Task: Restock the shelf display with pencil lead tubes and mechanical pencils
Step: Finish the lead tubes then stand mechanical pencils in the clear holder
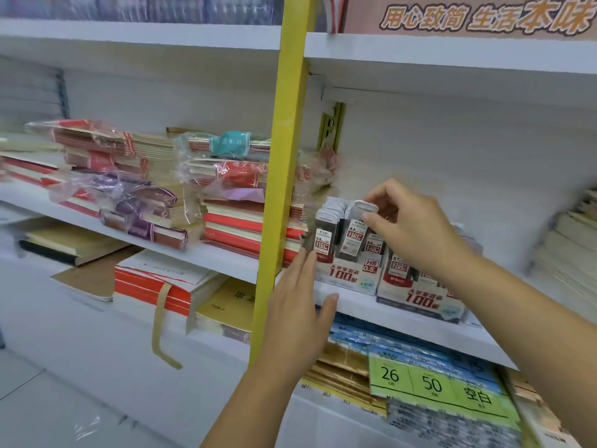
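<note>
White card display box [347, 279] at the shelf [355, 305] front edge looks nearly full of lead tubes [324, 234]: right hand [416, 227] grip narrow, pinching one tube [353, 236] by its cap, part-seated in the middle row; left hand [297, 308] flat-fingered at the box's left side; mechanical pencils unseen, likely outstanding.

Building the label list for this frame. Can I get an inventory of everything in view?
lead tube: one, clear with white cap and red label, above left display box
display boxes: two, white with red print, middle shelf, right of post
post: one, yellow, upright between bays
notebook bundles: several, red, purple, cream, plastic-wrapped, left of post
price card: one, green, lower shelf
shelf: white, under boxes
left hand: fingers straight, at left box's side
right hand: pinches lead tube
</note>
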